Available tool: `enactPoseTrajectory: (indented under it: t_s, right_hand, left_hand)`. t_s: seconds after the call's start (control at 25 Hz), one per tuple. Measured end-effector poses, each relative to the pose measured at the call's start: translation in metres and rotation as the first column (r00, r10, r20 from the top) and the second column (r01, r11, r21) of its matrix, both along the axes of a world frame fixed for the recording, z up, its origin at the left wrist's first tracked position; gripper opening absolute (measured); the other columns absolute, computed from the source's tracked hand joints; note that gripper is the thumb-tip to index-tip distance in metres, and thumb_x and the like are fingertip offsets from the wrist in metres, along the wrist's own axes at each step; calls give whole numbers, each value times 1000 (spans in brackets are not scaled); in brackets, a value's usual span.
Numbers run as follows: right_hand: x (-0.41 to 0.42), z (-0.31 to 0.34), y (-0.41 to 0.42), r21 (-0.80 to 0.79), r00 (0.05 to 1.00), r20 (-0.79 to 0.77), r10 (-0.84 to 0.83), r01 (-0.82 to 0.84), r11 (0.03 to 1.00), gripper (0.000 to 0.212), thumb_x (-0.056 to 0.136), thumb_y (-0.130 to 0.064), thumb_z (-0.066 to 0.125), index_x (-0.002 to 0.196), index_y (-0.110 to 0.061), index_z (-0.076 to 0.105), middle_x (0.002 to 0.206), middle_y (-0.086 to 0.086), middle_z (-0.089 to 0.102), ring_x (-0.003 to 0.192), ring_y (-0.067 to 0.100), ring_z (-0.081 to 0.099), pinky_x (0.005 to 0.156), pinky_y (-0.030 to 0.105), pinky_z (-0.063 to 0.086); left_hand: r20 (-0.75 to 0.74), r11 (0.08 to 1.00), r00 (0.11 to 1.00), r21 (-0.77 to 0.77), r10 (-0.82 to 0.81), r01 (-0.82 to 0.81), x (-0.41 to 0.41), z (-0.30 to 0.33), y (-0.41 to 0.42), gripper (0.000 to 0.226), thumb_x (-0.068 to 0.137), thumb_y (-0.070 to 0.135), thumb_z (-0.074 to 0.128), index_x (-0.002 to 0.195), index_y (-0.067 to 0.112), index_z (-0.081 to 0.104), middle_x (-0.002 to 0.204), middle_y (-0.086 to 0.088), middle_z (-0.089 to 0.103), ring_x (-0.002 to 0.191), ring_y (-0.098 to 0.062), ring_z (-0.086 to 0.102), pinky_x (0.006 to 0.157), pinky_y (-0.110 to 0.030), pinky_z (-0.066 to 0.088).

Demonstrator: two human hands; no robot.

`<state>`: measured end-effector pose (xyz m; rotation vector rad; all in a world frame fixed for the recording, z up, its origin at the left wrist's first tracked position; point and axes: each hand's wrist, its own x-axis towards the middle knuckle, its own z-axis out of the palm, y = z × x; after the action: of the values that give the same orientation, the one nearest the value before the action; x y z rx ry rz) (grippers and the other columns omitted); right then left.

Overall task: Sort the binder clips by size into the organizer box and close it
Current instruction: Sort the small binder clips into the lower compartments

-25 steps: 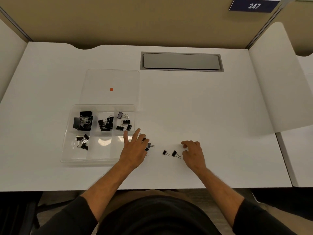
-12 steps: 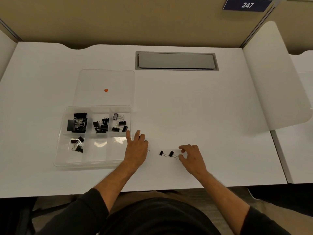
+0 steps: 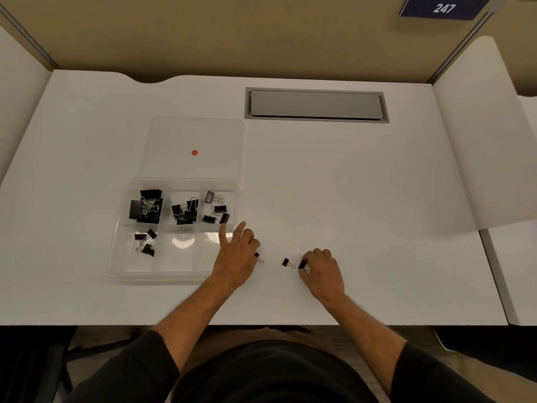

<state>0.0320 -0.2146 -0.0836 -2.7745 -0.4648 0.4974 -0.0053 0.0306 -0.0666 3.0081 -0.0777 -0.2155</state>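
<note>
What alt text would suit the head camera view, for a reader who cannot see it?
A person's right hand pinches a small black binder clip on a white desk; the left hand rests beside an open clear organizer box holding sorted clips. Two more clips lie between the hands.

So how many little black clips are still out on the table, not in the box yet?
3: one clip peeks from under the left hand, one clip lies loose between the hands, one clip is pinched by the right hand. More may hide under the hands.
</note>
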Motion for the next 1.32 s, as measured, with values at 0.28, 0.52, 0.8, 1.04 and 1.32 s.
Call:
enactPoseTrajectory:
  t_s: [0.28,0.52,0.8,1.04,1.32]
  right_hand:
    - [10,20,31,261,995,37,-97,84,962,16,80,-20,72,93,-20,62,85,-10,60,86,12,47,71,30,45]
    - [9,41,116,424,998,47,38,-55,904,21,82,-20,70,103,-20,65,92,-10,63,93,10,48,75,28,48]
    - [-20,58,236,475,970,54,237,-234,848,15,84,-22,66,99,-22,67,96,-10,66,93,14,46,79,27,43]
    - [-46,52,317,440,948,74,311,-311,843,17,85,-25,65,102,-21,66,97,-6,65,94,13,45,82,28,43]
    - [-57,42,358,390,959,64,276,-278,878,24,87,-27,65,110,-18,67,100,-2,66,97,14,45,86,33,44]
  left_hand:
    - [96,973,987,-206,126,-104,-28,17,32,52,86,33,69,133,23,52,135,2,51,143,-24,28,116,-53,8]
    - [66,939,956,-217,285,-265,-72,21,94,67,95,48,51,151,20,27,159,-3,26,149,-18,11,121,-45,7]
    - [-38,894,905,-144,424,-425,-119,19,196,84,93,66,29,156,18,1,164,-3,-3,150,-17,-9,121,-43,-2]
    - [-72,929,934,-97,351,-357,-127,14,245,89,94,66,31,155,17,-11,162,-3,-19,148,-18,-18,119,-42,-11]
    - [-89,955,964,-139,251,-261,-126,10,267,91,93,67,35,155,17,-9,162,-1,-20,148,-15,-18,119,-42,-10]
